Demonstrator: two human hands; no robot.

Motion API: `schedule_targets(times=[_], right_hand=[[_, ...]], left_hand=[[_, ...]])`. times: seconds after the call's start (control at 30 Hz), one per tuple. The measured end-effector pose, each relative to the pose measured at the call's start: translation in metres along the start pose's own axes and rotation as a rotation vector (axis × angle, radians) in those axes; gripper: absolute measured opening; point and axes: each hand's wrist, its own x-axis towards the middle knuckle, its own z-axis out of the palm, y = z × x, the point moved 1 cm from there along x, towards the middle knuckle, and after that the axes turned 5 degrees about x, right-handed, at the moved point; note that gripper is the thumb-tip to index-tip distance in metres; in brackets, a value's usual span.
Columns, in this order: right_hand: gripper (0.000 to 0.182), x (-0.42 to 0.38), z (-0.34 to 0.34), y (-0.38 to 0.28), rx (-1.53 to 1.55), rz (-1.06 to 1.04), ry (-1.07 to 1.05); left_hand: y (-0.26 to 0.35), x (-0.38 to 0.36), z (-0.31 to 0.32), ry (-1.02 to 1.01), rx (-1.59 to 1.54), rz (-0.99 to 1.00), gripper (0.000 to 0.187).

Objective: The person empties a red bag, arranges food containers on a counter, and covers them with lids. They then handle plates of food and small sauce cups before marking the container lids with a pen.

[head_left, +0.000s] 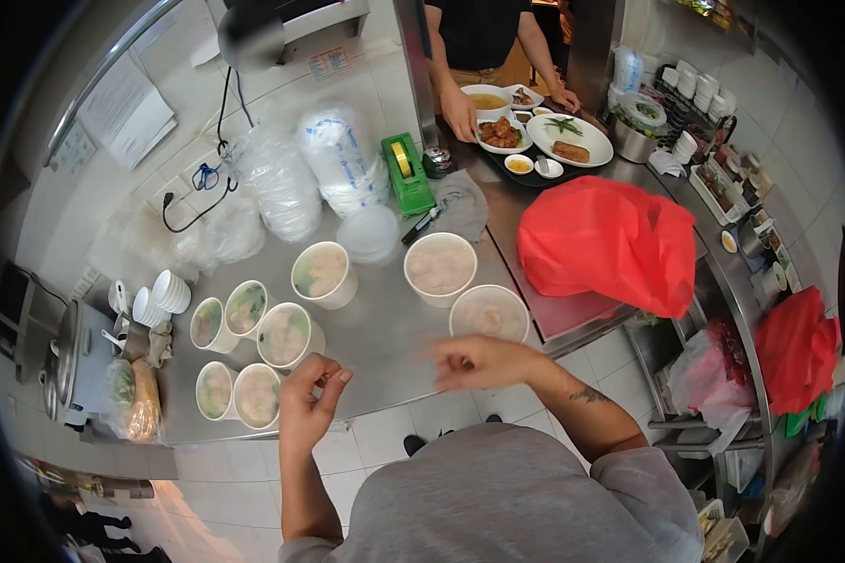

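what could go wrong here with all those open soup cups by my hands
1. The paper cups of soup stand lidless and crowded together; the left hand hovers right beside them, so a careless sweep might tip one.
2. The cup nearest the right hand sits close to the counter edge and could be knocked off.
3. The red plastic bag lies close to the large cups and might drag against them if pulled.

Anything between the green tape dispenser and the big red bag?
Yes, head view: a crumpled grey cloth lies on the counter between the green tape dispenser and the red bag.
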Motion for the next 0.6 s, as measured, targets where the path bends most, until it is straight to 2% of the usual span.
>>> schedule_targets(times=[0.07, 0.17, 0.27, 0.33, 0.37, 0.47, 0.6], right_hand=[[0.024, -0.014, 0.005, -0.011, -0.167, 0.063, -0.113], [0.016, -0.028, 0.009, 0.004, -0.052, -0.044, 0.023], [0.021, -0.042, 0.006, 0.013, 0.136, -0.016, 0.162], [0.028, -0.046, 0.009, 0.019, 0.431, 0.018, 0.258], [0.032, -0.048, 0.014, 0.021, 0.581, 0.034, 0.309], [0.042, -0.052, 0.033, 0.009, 0.671, 0.054, 0.410], [0.045, -0.063, 0.058, 0.018, 0.724, -0.053, 0.482]], left_hand=[[0.016, 0.004, 0.020, 0.041, 0.021, 0.004, 0.015], [0.031, 0.008, 0.045, 0.116, 0.050, -0.036, 0.015], [0.033, 0.006, 0.070, 0.169, 0.038, -0.057, 0.013], [0.040, -0.002, 0.088, 0.182, -0.015, -0.016, 0.011], [0.046, -0.006, 0.096, 0.103, 0.012, 0.096, 0.013], [0.062, -0.022, 0.135, 0.167, 0.115, 0.261, 0.013], [0.037, -0.034, 0.146, 0.074, 0.099, 0.267, 0.017]])
